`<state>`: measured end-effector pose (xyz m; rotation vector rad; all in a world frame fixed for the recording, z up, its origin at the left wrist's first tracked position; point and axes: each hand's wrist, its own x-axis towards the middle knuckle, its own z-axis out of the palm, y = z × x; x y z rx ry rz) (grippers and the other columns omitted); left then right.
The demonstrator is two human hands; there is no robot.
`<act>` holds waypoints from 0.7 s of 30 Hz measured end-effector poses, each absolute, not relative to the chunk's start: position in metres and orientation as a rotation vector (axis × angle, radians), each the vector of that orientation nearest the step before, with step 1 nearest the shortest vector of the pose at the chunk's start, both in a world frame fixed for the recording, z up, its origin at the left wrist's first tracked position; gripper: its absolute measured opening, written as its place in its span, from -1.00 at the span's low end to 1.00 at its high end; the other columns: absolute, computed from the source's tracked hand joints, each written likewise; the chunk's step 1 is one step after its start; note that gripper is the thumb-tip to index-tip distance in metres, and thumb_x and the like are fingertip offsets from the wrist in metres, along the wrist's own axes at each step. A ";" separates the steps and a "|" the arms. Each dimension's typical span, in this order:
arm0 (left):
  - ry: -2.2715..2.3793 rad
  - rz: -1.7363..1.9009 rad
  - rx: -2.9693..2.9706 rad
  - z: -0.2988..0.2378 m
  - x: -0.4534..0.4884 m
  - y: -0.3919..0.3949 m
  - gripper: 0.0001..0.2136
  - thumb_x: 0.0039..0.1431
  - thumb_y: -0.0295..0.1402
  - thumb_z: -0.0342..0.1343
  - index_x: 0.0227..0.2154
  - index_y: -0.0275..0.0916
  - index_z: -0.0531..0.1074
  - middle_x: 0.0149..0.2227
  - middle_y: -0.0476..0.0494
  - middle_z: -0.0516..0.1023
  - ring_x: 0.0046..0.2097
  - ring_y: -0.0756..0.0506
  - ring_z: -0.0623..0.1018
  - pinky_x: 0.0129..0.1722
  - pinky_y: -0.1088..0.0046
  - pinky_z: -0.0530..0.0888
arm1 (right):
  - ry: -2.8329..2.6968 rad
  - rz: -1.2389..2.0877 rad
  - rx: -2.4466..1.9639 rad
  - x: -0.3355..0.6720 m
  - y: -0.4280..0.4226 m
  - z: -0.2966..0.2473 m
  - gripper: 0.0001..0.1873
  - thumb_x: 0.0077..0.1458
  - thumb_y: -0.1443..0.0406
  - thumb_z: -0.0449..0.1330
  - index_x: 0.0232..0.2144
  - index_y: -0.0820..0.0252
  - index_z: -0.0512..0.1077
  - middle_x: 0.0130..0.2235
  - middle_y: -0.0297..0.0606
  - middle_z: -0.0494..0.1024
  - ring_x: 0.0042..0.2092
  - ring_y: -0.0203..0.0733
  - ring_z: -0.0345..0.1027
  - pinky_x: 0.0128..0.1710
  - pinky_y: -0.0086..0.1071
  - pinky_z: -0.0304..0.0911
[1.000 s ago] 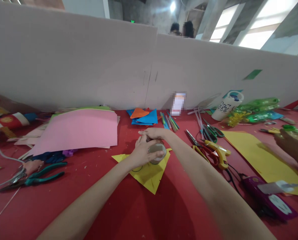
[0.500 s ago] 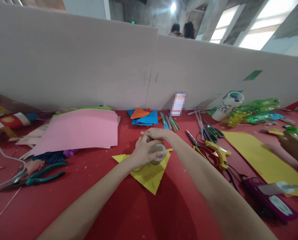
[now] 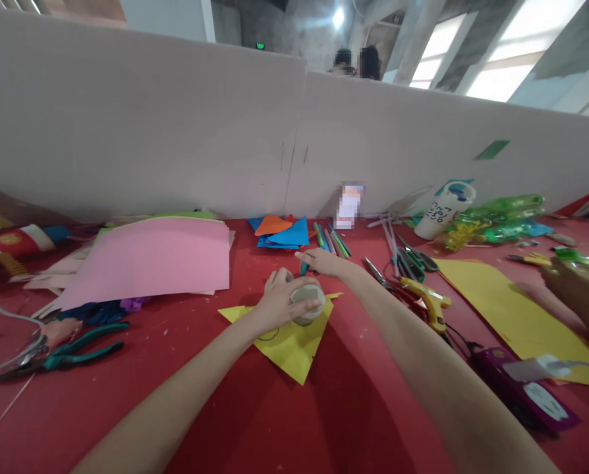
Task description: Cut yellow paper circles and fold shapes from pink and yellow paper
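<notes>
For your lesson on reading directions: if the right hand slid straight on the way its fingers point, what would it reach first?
The right hand points left; it would probably meet the pink paper sheet first, though depth is uncertain.

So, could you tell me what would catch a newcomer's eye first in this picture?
Mid-table, the left hand grips a tape roll standing on a yellow paper triangle, while the right hand holds a green pen just behind it. A big pink sheet lies to the left, and a yellow glue gun to the right.
</notes>
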<state>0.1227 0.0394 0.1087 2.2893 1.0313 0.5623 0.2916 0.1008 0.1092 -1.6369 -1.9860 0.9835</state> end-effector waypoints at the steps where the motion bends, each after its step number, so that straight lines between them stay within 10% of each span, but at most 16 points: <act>1: 1.034 0.565 2.292 0.109 0.123 0.039 -0.61 0.05 0.02 -0.01 -0.09 0.02 0.39 -0.36 -0.03 0.14 -0.20 -0.13 0.25 -0.04 0.18 0.19 | -1.976 0.956 -1.633 0.294 0.099 0.108 -0.53 0.09 -0.05 -0.05 -0.61 0.18 0.22 -0.61 -0.36 0.31 -0.57 -0.31 0.17 -0.54 -0.44 0.12; 21: 1.045 0.612 2.291 0.105 0.122 0.040 -0.64 0.08 -0.04 -0.01 -0.07 0.04 0.37 -0.34 -0.02 0.16 -0.20 -0.13 0.27 -0.03 0.19 0.18 | -1.695 0.466 -1.563 0.321 0.025 0.078 -0.54 0.13 -0.03 -0.19 -0.59 0.13 0.15 -0.62 -0.41 0.20 -0.56 -0.28 0.08 -0.53 -0.43 0.01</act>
